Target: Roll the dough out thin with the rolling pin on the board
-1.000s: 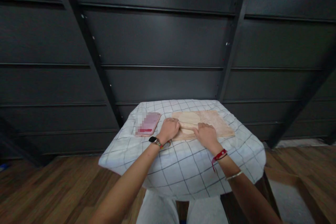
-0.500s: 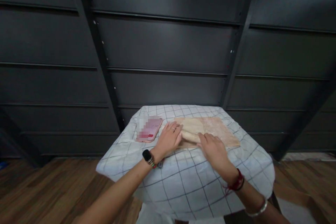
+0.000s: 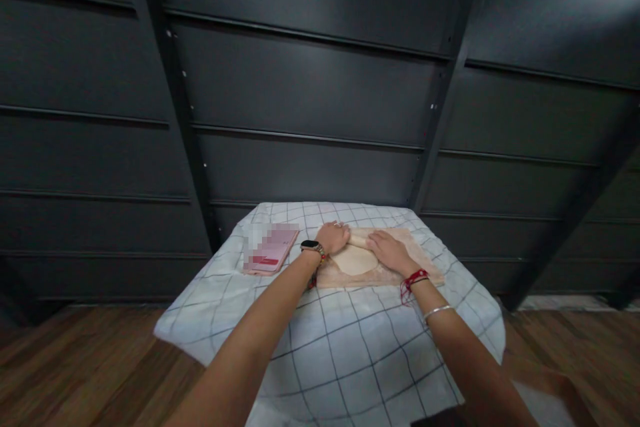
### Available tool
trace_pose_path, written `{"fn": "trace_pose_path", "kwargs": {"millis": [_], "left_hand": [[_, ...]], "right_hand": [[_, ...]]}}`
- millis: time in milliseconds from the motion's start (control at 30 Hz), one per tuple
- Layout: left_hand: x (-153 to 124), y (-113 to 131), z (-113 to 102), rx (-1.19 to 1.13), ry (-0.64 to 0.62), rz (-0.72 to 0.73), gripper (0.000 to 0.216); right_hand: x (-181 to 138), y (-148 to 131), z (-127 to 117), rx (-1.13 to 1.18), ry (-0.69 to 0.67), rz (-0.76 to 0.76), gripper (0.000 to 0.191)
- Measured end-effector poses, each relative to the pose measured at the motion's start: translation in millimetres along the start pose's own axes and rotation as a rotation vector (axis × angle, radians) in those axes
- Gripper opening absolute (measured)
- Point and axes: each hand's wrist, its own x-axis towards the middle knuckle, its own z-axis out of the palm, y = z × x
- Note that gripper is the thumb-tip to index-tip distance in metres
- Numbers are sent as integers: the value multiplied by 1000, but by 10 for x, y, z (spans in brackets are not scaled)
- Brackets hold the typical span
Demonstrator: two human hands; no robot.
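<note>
A light wooden rolling pin (image 3: 359,241) lies crosswise over the far part of a flat, pale, roundish sheet of dough (image 3: 354,261). My left hand (image 3: 332,238) covers the pin's left end, fingers bent over it. On the right end rests my right hand (image 3: 389,252), its fingers also curled over the pin. Both ends of the pin are hidden beneath my hands. Under the dough is a rectangular wooden board (image 3: 417,255), which looks dusted with flour on its right side.
The table wears a white checked cloth (image 3: 345,340). A pink phone (image 3: 273,250), partly blurred out, lies left of the board. Dark panels (image 3: 310,80) rise right behind the table. An open box (image 3: 545,393) sits on the wooden floor at lower right.
Both hands have pushed the rolling pin away from me, from the dough's near edge to its far part. More of the dough now shows on my side. The view has shifted slightly.
</note>
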Motion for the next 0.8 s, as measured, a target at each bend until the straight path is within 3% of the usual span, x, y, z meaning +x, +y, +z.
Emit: {"fn": "trace_pose_path", "kwargs": {"millis": [133, 200, 333, 500, 800], "left_hand": [[-127, 59, -53, -15, 17, -58, 36], [-241, 95, -108, -9, 19, -64, 35], [-518, 132, -206, -22, 38, -20, 32], [-797, 172, -303, -25, 41, -22, 26], [-961, 307, -432, 38, 82, -20, 26]], "right_hand": [[-31, -132, -9, -53, -89, 170, 52], [-120, -246, -23, -115, -68, 211, 55], [-365, -451, -35, -192, 33, 169, 51], [-543, -615, -70, -261, 67, 145, 42], [-786, -672, 64, -282, 213, 89, 36]]}}
